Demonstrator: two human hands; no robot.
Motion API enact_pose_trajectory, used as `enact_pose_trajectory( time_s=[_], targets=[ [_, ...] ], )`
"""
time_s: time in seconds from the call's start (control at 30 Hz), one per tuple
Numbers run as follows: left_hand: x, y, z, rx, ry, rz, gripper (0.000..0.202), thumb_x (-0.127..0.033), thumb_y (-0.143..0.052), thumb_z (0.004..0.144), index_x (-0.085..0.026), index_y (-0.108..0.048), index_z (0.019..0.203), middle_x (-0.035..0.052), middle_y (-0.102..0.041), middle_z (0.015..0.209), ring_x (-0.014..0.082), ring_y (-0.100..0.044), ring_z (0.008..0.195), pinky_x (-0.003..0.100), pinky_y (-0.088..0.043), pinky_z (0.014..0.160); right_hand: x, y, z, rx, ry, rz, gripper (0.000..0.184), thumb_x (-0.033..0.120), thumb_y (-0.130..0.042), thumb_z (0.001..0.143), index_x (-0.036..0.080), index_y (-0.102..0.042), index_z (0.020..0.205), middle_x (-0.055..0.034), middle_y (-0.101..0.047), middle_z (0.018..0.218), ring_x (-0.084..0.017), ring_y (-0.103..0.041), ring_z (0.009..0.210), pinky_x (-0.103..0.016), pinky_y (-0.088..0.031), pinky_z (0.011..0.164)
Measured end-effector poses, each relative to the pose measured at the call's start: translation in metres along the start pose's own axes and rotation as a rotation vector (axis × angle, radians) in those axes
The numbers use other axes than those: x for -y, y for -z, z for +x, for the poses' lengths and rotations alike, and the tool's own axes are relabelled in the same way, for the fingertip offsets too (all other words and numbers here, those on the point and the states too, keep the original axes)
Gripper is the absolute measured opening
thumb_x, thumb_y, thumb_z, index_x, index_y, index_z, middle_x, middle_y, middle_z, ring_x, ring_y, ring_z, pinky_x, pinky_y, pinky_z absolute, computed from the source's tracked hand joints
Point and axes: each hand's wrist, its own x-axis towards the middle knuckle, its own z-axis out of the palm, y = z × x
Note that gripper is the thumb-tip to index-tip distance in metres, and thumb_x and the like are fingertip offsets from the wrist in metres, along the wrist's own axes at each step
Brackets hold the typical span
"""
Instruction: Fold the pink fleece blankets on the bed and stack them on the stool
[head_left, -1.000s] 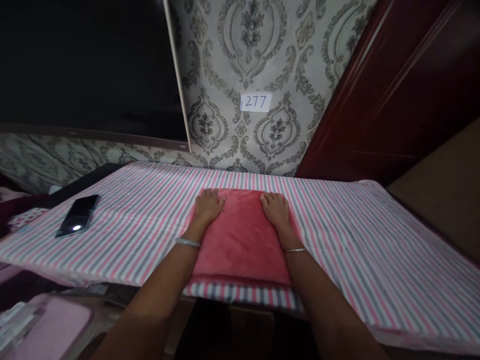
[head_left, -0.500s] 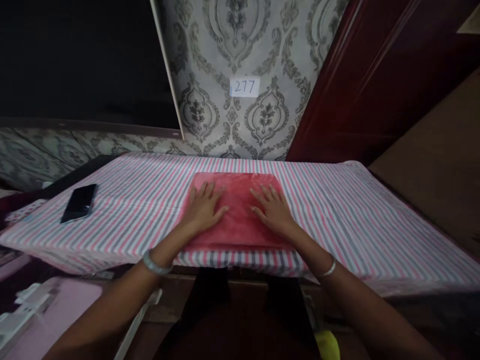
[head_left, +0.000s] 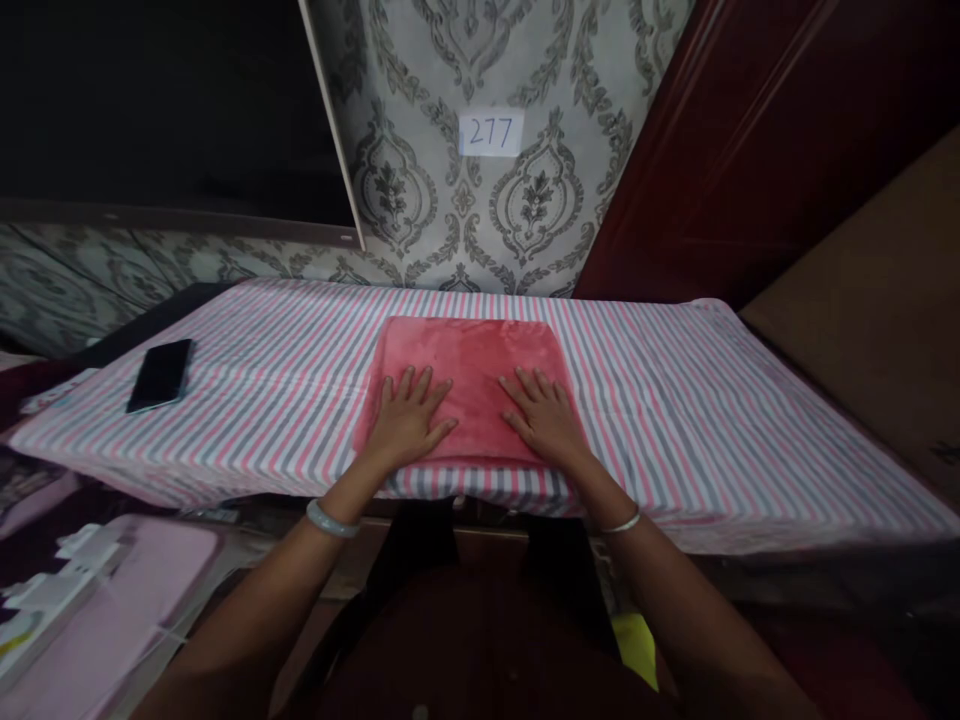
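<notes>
A folded red cloth (head_left: 476, 400), soft and plush-looking, lies flat near the front edge of a table covered with a striped tablecloth (head_left: 675, 400). My left hand (head_left: 409, 420) rests palm down on its left part, fingers spread. On the right part lies my right hand (head_left: 544, 415), also flat with the fingers apart. Neither hand grips anything. The cloth's far half shows in full, and my palms cover some of its near half.
A black phone (head_left: 161, 375) lies at the table's left. Behind stand a dark screen (head_left: 172, 110) and a patterned wall with a paper marked 277 (head_left: 491, 132). A dark red panel (head_left: 697, 150) rises at back right. Low at left is a pink surface with a white power strip (head_left: 64, 585).
Both hands have slid toward the near edge of the red cloth, so more of its far part shows. The camera view has tilted slightly down.
</notes>
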Motion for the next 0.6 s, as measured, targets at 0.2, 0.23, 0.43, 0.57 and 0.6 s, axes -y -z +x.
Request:
enact_pose_trajectory(
  time_s=[0.2,0.23,0.43,0.57,0.6],
  targets=[
    [-0.024,0.006,-0.018,-0.102,-0.110,-0.024,0.061,-0.048,-0.043,0.103,-0.018,-0.043,0.156,0.0171,-0.037,0.164,0.0366,-0.026,0.155,0.065,-0.017,0.125,0.014,0.009,-0.021,-0.017,0.025,0.049,0.055,0.046,-0.034,0.107,0.030,-0.038,0.160,-0.0073,-0.029,0.169,-0.032,-0.022,0.156,-0.058,-0.021,0.122],
    [-0.032,0.003,-0.025,-0.122,-0.163,-0.027,0.061,-0.046,-0.044,0.102,-0.019,-0.042,0.156,0.0160,-0.037,0.165,0.0350,-0.025,0.156,0.064,-0.016,0.126,0.019,0.006,-0.029,-0.041,0.052,0.050,0.055,0.046,-0.035,0.107,0.031,-0.038,0.160,-0.0071,-0.029,0.169,-0.032,-0.021,0.156,-0.059,-0.021,0.122],
    [-0.065,-0.031,-0.059,-0.193,-0.230,-0.023,0.064,-0.041,-0.056,0.097,-0.029,-0.040,0.158,0.0103,-0.030,0.169,0.0363,-0.019,0.157,0.067,-0.013,0.125,0.034,-0.018,-0.062,-0.139,0.147,-0.034,0.056,0.044,-0.045,0.105,0.034,-0.039,0.159,-0.0071,-0.028,0.169,-0.035,-0.020,0.156,-0.063,-0.018,0.121],
    [-0.063,-0.038,-0.060,-0.220,-0.234,-0.028,0.062,-0.042,-0.057,0.097,-0.030,-0.042,0.156,0.0095,-0.028,0.170,0.0356,-0.019,0.158,0.066,-0.015,0.125,0.033,-0.023,-0.063,-0.188,0.154,-0.054,0.056,0.041,-0.048,0.104,0.034,-0.041,0.158,-0.0070,-0.030,0.169,-0.034,-0.021,0.156,-0.062,-0.020,0.120],
    [-0.063,-0.037,-0.059,-0.222,-0.235,-0.024,0.062,-0.042,-0.058,0.097,-0.031,-0.042,0.156,0.0094,-0.028,0.169,0.0357,-0.020,0.157,0.066,-0.016,0.125,0.032,-0.023,-0.062,-0.197,0.159,-0.054,0.055,0.041,-0.049,0.104,0.033,-0.041,0.158,-0.0071,-0.031,0.168,-0.034,-0.022,0.156,-0.062,-0.020,0.120]
  ],
)
